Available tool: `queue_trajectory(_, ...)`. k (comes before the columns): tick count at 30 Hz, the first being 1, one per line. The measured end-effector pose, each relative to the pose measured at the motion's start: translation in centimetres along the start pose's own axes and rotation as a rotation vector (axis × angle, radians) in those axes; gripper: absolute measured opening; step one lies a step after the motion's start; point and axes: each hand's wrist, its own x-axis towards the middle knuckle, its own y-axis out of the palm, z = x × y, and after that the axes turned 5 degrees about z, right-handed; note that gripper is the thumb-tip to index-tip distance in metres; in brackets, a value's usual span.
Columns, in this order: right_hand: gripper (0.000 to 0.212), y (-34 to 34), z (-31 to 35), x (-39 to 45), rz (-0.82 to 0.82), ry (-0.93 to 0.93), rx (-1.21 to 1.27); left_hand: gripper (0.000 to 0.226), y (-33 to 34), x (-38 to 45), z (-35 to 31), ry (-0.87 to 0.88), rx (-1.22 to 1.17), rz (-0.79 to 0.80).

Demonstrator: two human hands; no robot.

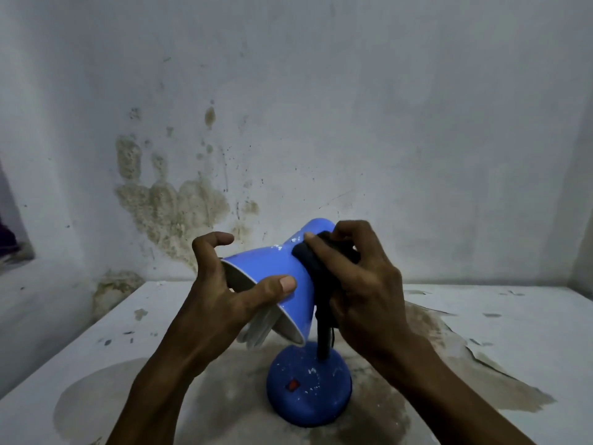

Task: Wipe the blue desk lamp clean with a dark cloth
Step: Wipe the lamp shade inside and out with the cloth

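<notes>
The blue desk lamp stands in the lower middle on a round blue base (308,388) with a red switch and white specks. Its blue cone shade (272,264) tilts down to the left, white inside, with a white bulb (256,330) poking out below. My left hand (224,297) grips the shade's wide rim, thumb on the outside, fingers over the top. My right hand (359,277) presses a bunched dark cloth (308,255) against the narrow neck of the shade. The black stem (324,340) is partly hidden behind my right hand and the cloth.
The lamp stands on a white surface (500,319) with peeling paint and brown stains around the base. A stained, mouldy white wall (288,123) rises close behind. The surface's left edge (80,342) drops off to the left.
</notes>
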Motion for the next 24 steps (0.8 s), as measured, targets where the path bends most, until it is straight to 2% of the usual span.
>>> queue_trajectory(7, 0.050, -0.6, -1.9, 3.7, -0.027, 0.284, 0.046, 0.107, 0.8, 0.0, 1.5, 0.052, -0.114, -0.125)
queue_trajectory(10, 0.030, -1.5, -1.4, 5.4, -0.047, 0.360, 0.061, 0.096, 0.9, -0.2, 1.7, 0.083, -0.136, -0.190)
queue_trajectory(13, 0.017, -1.9, -0.1, 6.4, 0.007, 0.361, -0.020, 0.101, 0.9, -0.2, 1.8, 0.094, -0.169, -0.173)
queue_trajectory(15, 0.018, -2.0, 0.7, 6.4, 0.143, 0.341, -0.098, 0.122, 0.7, -0.2, 1.9, 0.075, -0.155, -0.163)
queue_trajectory(17, 0.024, -2.0, 1.7, 5.9, 0.279, 0.293, -0.170, 0.132, 0.6, -0.1, 2.1, 0.079, -0.139, -0.147)
queue_trajectory(19, 0.029, -2.0, 2.6, 5.1, 0.357, 0.230, -0.138, 0.130, 0.5, -0.1, 2.2, 0.083, -0.133, -0.130)
queue_trajectory(21, 0.033, -2.2, 2.9, 4.5, 0.413, 0.172, -0.031, 0.116, 0.4, -0.1, 2.2, 0.092, -0.144, -0.127)
queue_trajectory(22, 0.034, -2.3, 2.8, 4.5, 0.414, 0.165, 0.037, 0.110, 0.5, -0.1, 2.1, 0.095, -0.151, -0.128)
queue_trajectory(24, 0.028, -2.4, 2.2, 4.8, 0.386, 0.212, 0.121, 0.114, 0.6, 0.0, 2.0, 0.088, -0.141, -0.129)
